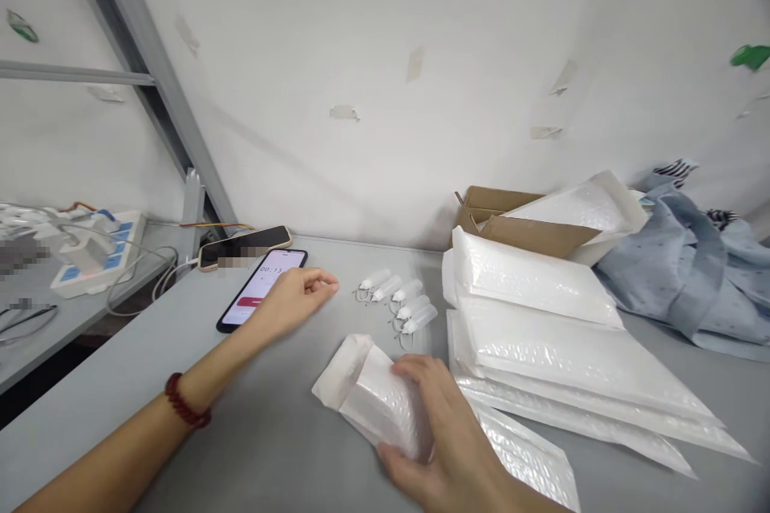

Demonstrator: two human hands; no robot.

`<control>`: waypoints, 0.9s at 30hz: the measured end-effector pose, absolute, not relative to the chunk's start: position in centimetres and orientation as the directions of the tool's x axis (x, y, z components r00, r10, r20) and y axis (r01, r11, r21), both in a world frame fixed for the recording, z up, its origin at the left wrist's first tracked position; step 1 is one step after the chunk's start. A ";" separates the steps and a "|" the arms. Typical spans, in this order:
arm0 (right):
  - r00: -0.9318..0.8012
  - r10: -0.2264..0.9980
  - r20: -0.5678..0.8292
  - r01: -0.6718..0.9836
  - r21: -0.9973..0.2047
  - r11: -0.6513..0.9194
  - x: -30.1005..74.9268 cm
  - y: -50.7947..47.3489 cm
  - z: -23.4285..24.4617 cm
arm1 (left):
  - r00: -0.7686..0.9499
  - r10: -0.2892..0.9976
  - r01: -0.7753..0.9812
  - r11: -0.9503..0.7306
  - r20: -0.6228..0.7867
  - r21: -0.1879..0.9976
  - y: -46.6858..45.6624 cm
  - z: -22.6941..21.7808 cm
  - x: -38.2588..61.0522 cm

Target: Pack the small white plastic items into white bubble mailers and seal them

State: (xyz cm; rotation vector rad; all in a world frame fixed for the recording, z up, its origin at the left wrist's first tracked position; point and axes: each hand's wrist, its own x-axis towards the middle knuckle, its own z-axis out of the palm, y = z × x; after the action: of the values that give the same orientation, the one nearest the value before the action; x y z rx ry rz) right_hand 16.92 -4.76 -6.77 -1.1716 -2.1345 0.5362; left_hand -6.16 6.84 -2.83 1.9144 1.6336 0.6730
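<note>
My right hand (448, 437) grips a small white bubble mailer (385, 397) across its width, thumb on the near edge and fingers on the far edge. The mailer's flap end points left, away from the palm. Over the table's left part, my left hand (301, 294) has its fingers curled together, with nothing visible in them. Beyond its fingertips lie several small translucent squeeze bottles (415, 309) with white tips and thin looped wires or cords. Beneath the left hand and wrist, a phone (294, 258) showing a timer is partly covered.
A stack of larger bubble mailers (541, 337) lies right, with another small mailer (529, 457) in front. Behind stands a cardboard box (541, 234) holding mailers, beside blue-grey cloth (686, 272). A second phone (256, 244) and a power strip (99, 256) are left, near a metal frame (156, 80).
</note>
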 end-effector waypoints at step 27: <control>-0.393 0.872 0.291 0.606 -0.632 0.483 16.7 -4.9 -6.3 | 0.536 0.770 0.619 -0.082 -0.345 0.781 6.9 0.9 -11.1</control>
State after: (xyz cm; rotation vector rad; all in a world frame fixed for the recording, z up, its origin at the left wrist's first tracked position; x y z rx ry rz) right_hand 16.70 -4.87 -6.26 -1.2148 -2.1322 0.5786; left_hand -11.06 6.87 0.86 1.7815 1.1575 0.1902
